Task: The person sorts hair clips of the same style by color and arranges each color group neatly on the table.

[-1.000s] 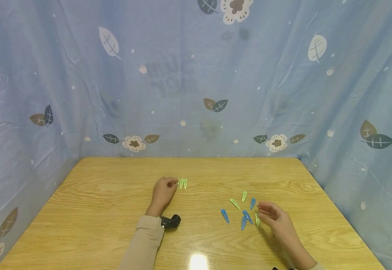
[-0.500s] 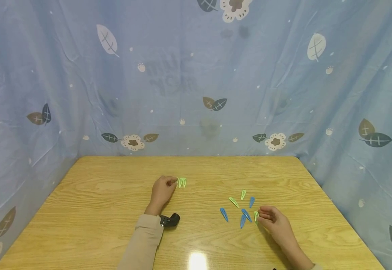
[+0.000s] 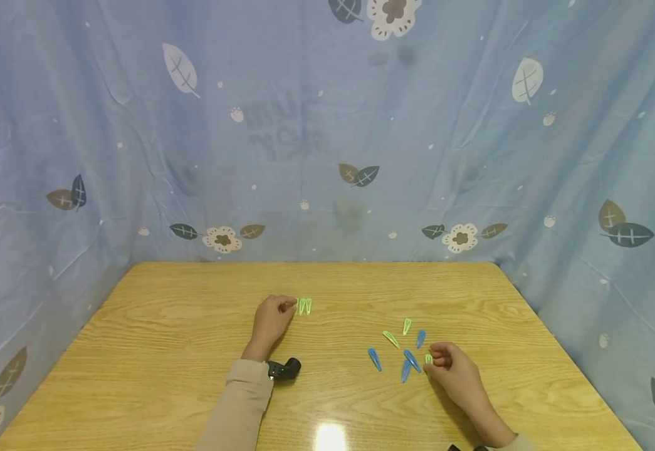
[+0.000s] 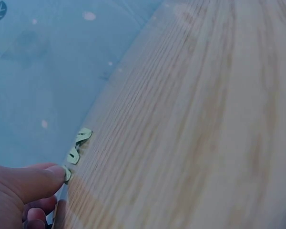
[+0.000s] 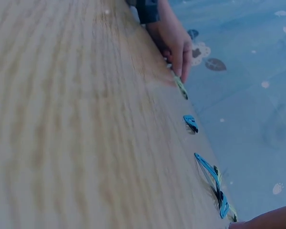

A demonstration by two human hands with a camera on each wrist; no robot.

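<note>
In the head view my left hand (image 3: 271, 318) pinches the left end clip of a short row of green snap hair clips (image 3: 308, 306). Its thumb and finger meet at that green hair clip (image 4: 67, 174) in the left wrist view, with two more green clips (image 4: 74, 156) beyond it. My right hand (image 3: 458, 374) has its fingers curled about another green hair clip (image 3: 429, 359), the thumb across its lower part. Just left of that hand lie several blue hair clips (image 3: 375, 359), two of them overlapping, and two green clips (image 3: 407, 326).
The wooden table (image 3: 192, 388) carries all the clips. A blue patterned curtain (image 3: 304, 125) hangs behind and along both sides. A black wrist camera (image 3: 285, 369) sits on my left sleeve, and a bright reflection shows near the front.
My right hand has shifted slightly left and its thumb now covers the lower part of the green hair clip beside it. The left hand stays at the row.
</note>
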